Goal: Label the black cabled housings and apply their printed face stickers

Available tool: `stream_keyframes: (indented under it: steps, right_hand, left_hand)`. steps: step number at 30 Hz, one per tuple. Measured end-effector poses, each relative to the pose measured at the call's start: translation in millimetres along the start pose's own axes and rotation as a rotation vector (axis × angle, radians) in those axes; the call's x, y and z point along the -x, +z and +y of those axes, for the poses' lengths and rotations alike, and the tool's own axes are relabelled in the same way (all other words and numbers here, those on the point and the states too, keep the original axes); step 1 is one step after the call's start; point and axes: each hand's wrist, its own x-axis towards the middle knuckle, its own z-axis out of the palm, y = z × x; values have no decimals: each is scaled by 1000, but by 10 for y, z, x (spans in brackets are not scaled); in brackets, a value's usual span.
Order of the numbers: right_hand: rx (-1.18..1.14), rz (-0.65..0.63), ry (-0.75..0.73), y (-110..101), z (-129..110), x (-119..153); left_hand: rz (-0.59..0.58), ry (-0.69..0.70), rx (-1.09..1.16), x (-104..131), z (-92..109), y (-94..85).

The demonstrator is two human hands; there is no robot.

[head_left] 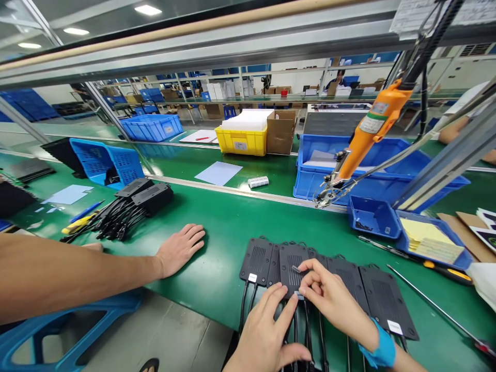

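Several flat black boxes with ribbed lids and cables lie side by side at the bench's front edge. Over the middle black box [290,258] are both hands. My left hand [267,330] has its fingers spread, the index fingertip at a small pale label [298,295] on the box's near edge. My right hand [329,294] is closed in a pinch, its thumb side by the label's other end. A small grey strip [296,269] shows at its index fingertip; whether the fingers grip it is unclear. White labels [394,327] show on the outer boxes.
At left, another person's hand [180,250] rests on the green bench [217,222] near stacked black boxes [153,196] with cables. An orange electric screwdriver [374,129] hangs at right, above blue bins [374,217]. Long screwdrivers [434,302] lie at right.
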Motion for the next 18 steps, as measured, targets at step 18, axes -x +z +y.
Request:
stream_keyframes:
  steps: [18]
  right_hand:
    - [51, -30, -10, -1, -1, 14]
  left_hand:
    - [-32, 9, -55, -26, 36, 10]
